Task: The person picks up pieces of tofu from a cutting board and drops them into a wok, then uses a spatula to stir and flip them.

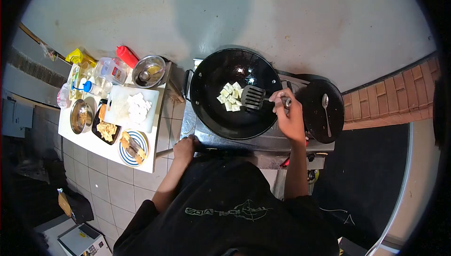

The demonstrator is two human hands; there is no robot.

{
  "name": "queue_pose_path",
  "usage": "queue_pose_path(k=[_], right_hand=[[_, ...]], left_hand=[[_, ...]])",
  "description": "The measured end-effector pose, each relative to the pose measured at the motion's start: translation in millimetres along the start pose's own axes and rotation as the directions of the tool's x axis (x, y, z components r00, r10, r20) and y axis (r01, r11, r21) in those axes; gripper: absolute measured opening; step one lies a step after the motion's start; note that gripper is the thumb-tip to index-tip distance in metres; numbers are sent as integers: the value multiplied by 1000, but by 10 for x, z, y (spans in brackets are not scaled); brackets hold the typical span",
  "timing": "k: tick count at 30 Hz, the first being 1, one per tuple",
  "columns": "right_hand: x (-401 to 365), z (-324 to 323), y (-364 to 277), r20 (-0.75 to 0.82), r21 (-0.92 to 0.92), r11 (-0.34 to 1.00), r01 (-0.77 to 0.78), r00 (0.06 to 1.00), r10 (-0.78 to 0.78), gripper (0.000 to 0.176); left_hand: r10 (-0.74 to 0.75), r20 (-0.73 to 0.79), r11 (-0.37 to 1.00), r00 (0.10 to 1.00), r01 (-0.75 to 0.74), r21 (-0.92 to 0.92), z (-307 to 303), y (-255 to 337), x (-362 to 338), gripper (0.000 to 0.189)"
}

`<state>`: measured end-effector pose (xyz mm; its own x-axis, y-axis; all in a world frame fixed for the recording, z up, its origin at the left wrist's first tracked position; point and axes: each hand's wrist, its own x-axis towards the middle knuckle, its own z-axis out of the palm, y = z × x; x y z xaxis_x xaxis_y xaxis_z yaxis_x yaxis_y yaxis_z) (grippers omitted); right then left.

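Observation:
My right hand (287, 112) is wrapped around the handle of a black slotted spatula (253, 97). The spatula's blade is inside a large black wok (211, 120), touching or right beside a small heap of pale, whitish-green cubes (230, 97). The wok sits on a metal stove (190, 127), and its bottom has an oily shine. At the stove's front left corner, my left hand (184, 149) is closed over the edge, its fingers partly hidden.
On the left, a white table (68, 127) carries a cutting board (149, 123) with white pieces, steel bowls (79, 127), a striped plate (123, 155), a black tray (98, 133) and a red bottle (126, 56). Right of the wok, a spoon (326, 108) lies on a dark round pan (312, 115).

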<state>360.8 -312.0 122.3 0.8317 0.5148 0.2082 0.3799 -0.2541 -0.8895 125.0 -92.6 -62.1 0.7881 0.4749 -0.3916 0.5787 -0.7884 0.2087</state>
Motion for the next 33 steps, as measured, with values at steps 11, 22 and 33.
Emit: queue_pose_path(k=[11, 22, 33], right_hand=[[-83, 54, -266, 63, -94, 994, 59, 997, -53, 4], [-91, 114, -255, 58, -204, 975, 91, 995, -81, 6], [-31, 288, -170, -48, -201, 973, 115, 991, -127, 13]], left_hand=[[29, -59, 999, 998, -30, -26, 0, -16, -13, 25], [30, -70, 1000, 997, -30, -2, 50, -42, 21, 24], [43, -16, 998, 999, -43, -40, -35, -23, -2, 18]])
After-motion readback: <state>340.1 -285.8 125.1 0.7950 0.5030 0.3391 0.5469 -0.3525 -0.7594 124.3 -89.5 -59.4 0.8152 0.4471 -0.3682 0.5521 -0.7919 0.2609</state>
